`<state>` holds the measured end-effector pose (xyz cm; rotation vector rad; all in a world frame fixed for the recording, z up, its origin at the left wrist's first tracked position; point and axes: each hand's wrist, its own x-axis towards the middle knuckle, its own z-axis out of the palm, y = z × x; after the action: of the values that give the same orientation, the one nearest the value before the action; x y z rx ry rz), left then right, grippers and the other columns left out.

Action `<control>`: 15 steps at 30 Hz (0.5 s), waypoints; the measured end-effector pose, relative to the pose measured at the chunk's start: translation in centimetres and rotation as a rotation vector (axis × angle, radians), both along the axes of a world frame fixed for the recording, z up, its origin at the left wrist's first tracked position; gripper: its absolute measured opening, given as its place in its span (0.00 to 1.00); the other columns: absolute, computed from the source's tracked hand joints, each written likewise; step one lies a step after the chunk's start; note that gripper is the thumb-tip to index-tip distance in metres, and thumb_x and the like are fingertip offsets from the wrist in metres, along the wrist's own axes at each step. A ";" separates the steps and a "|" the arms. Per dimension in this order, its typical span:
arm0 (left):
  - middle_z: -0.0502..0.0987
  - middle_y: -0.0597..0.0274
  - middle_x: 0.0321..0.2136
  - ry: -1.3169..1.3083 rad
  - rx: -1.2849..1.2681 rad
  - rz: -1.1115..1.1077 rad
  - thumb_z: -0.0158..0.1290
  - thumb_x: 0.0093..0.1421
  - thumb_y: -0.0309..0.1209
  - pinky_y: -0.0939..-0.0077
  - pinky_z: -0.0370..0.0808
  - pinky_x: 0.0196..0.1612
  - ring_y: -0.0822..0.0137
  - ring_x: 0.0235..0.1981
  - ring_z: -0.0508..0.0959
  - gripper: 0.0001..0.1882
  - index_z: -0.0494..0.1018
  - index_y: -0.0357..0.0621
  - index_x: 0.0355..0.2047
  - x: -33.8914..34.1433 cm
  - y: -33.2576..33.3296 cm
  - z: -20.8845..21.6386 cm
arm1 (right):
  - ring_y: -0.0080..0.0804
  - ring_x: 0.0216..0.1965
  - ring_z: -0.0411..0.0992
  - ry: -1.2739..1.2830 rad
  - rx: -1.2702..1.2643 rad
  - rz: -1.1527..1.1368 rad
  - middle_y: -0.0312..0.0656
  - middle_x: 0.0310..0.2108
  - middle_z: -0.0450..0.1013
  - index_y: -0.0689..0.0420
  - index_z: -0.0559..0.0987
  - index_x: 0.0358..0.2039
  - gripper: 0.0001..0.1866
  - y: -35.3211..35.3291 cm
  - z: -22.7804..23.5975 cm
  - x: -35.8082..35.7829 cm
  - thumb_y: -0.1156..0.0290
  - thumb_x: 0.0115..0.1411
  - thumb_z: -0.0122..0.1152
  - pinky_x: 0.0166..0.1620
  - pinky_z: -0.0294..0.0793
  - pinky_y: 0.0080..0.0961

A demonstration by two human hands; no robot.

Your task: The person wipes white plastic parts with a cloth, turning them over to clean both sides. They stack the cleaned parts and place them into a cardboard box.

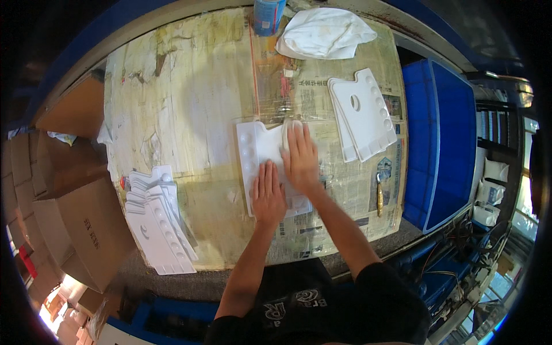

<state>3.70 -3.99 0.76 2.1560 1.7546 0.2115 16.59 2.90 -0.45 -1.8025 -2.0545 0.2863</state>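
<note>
A white plastic paint palette (269, 142) with round wells lies on the table in front of me. My left hand (269, 195) rests flat on its lower middle, fingers stretched out and holding nothing. On the palette's right side, my right hand (302, 164) presses a small whitish cloth (292, 124) down with its fingers held together. Most of that cloth is hidden beneath the fingers. To the right lie a few overlapping white palettes (365, 115) with thumb holes. At the table's near left corner, several more palettes (158, 230) form a fanned pile.
Newspaper and stained film cover the table (190, 109). A crumpled white cloth (325, 33) and a blue can (268, 16) stand at the far edge. A small knife-like tool (379, 195) lies at right. Beside the table are a blue crate (440, 144) and cardboard boxes (86, 230).
</note>
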 end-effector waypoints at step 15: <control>0.59 0.56 0.66 0.021 0.080 0.021 0.42 0.63 0.30 0.65 0.51 0.68 0.60 0.67 0.58 0.27 0.60 0.37 0.63 0.0 -0.4 -0.8 | 0.54 0.68 0.50 -0.063 0.038 -0.113 0.55 0.66 0.54 0.69 0.60 0.63 0.35 6.5 0.3 -2.4 0.55 0.65 0.48 0.63 0.56 0.46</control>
<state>3.66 -4.36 -0.03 2.2036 1.8099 0.2691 14.15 9.44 -0.15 -1.9193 -1.9761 0.1598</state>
